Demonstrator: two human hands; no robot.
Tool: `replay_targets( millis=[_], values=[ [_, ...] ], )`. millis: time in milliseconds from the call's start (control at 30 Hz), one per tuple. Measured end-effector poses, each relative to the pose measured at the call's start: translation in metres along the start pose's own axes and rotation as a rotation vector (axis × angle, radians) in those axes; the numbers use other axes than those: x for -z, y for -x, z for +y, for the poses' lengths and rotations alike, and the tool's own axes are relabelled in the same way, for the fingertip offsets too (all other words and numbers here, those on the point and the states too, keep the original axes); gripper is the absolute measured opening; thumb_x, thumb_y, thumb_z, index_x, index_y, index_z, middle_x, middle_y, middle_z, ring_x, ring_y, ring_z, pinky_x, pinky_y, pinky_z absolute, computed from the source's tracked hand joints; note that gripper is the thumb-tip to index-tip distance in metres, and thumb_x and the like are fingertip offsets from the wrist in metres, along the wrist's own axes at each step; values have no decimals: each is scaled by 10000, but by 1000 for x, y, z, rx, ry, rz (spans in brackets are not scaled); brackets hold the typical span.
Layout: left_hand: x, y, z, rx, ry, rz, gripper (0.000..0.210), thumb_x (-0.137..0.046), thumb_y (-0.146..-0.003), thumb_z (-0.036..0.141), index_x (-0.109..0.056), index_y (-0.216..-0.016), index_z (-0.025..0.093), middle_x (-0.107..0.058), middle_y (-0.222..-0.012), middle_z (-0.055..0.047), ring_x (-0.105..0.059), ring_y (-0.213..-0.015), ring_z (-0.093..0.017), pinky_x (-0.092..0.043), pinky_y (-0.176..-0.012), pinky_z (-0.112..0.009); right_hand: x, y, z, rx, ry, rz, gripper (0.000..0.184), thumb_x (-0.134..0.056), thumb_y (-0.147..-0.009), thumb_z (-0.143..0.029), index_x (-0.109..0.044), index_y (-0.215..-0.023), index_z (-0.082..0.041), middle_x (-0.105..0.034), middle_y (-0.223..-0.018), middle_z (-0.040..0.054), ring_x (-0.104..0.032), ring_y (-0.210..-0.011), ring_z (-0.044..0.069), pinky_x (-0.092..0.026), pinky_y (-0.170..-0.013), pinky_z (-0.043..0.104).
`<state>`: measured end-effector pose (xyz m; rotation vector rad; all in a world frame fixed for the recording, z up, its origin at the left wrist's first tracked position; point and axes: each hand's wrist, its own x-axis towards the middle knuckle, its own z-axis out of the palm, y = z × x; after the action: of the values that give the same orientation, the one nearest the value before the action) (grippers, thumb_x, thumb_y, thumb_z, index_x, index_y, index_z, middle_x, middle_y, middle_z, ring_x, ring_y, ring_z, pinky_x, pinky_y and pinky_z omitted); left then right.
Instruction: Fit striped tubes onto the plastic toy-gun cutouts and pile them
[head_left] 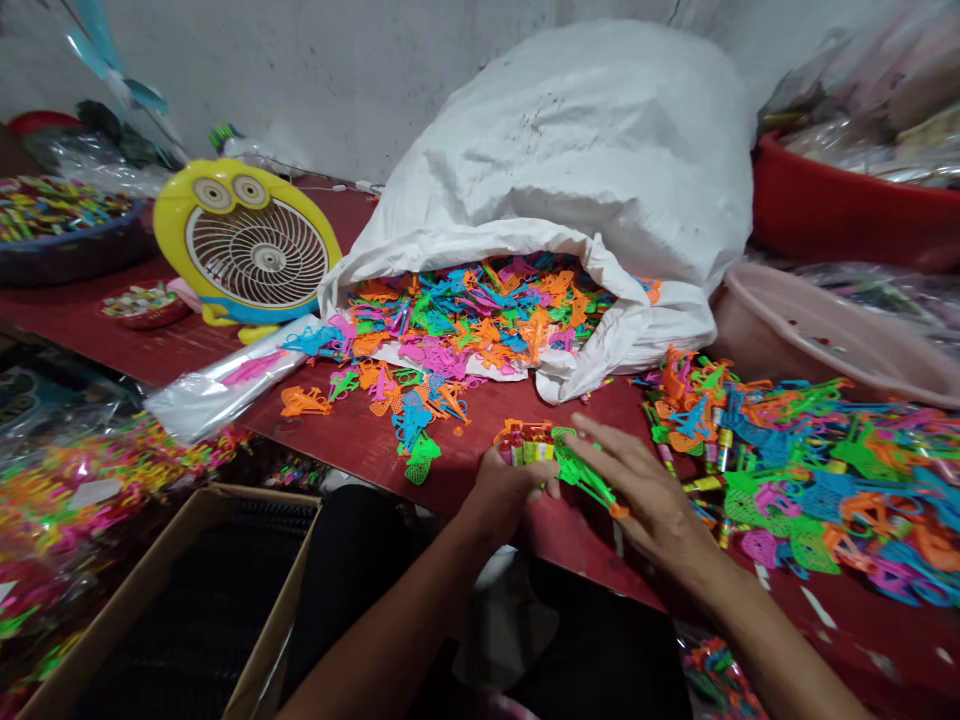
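Note:
My left hand (504, 492) is closed around a small bundle of short tubes (531, 450) with red and yellow on them. Against the bundle's right side lies a green plastic piece (581, 470) with a mesh head and an orange tip. My right hand (654, 500) is beside it, fingers stretched out, fingertips at the green piece; whether they bear on it I cannot tell. Behind my hands, a white woven sack (585, 130) lies with its mouth toward me, full of colourful plastic pieces (480, 310). Several pieces have spilled onto the red tabletop (345, 450).
At right a heap of plastic pieces and tubes (817, 490) lies before a pink basin (832, 340) and a red basin (847, 215). A yellow fan (262, 250) and clear plastic bags (232, 380) stand left. Below is a cardboard box (296, 590).

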<state>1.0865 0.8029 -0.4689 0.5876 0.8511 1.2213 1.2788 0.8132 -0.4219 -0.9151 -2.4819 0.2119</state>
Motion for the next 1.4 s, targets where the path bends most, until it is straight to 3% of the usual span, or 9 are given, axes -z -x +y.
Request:
replay_targets(
  millis=[100, 200, 300, 433, 533, 600, 1033, 1233, 1400],
  values=[
    [-3, 1, -7, -11, -26, -35, 238, -778, -666, 301, -639, -740, 123, -587, -582, -33, -476, -523, -100, -286, -490, -219, -5, 4, 3, -17, -88, -20, 516, -474, -940, -201, -441, -1442, -317, -436, -1488, 79, -458, -1328, 226, -416, -1066, 412],
    [-5, 0, -10, -54, -6, -26, 271, -804, -647, 310, -649, -757, 117, -587, -595, -16, -451, -507, -83, -302, -496, -221, -13, 11, 5, -66, -144, 104, 454, -512, -934, -192, -532, -1369, -322, -560, -1349, 71, -547, -1223, 191, -470, -990, 338],
    [-8, 0, -11, -92, 1, 61, 297, -828, -600, 280, -576, -648, 132, -516, -531, 38, -400, -467, -53, -298, -484, -203, -19, 16, 3, -141, -219, 199, 362, -543, -920, -203, -626, -1259, -295, -638, -1187, 66, -610, -1096, 186, -499, -909, 312],
    [-16, -1, -13, -139, -36, 157, 285, -808, -614, 252, -547, -636, 140, -567, -550, 20, -469, -479, -70, -338, -492, -199, -26, 23, -8, -495, -398, 302, 136, -609, -889, -320, -691, -954, -232, -682, -866, 39, -637, -767, 174, -508, -687, 286],
    [-22, -2, -16, -155, -48, 186, 261, -806, -596, 210, -580, -709, 144, -620, -618, 4, -541, -539, -101, -403, -536, -210, -30, 24, -21, -796, -571, 397, 205, -639, -856, -425, -621, -838, -221, -624, -671, 3, -537, -529, 136, -412, -466, 246],
    [-25, -1, -18, -180, -59, 175, 251, -797, -596, 199, -578, -708, 151, -608, -615, 13, -540, -554, -103, -420, -553, -213, -30, 21, -29, -859, -624, 439, 241, -652, -837, -457, -599, -836, -223, -615, -655, 1, -530, -507, 135, -382, -428, 239],
    [-22, 0, -22, -262, -174, 139, 230, -732, -647, 221, -509, -677, 178, -505, -583, 48, -416, -517, -79, -361, -521, -203, -32, 16, -39, -784, -430, 392, 199, -606, -881, -423, -590, -829, -231, -597, -594, -24, -545, -519, 131, -399, -502, 246],
    [-20, -1, -25, -288, -254, 133, 212, -703, -649, 198, -492, -653, 181, -475, -573, 47, -391, -519, -80, -335, -513, -206, -30, 16, -43, -720, -325, 383, 256, -594, -883, -417, -512, -731, -227, -556, -562, -28, -506, -494, 121, -369, -485, 248],
    [-21, 0, -25, -272, -241, 111, 213, -704, -664, 217, -495, -682, 180, -492, -592, 40, -403, -532, -85, -345, -522, -208, -30, 20, -42, -730, -344, 368, 248, -578, -895, -417, -497, -749, -234, -552, -582, -35, -551, -523, 129, -394, -507, 248]
  ],
)
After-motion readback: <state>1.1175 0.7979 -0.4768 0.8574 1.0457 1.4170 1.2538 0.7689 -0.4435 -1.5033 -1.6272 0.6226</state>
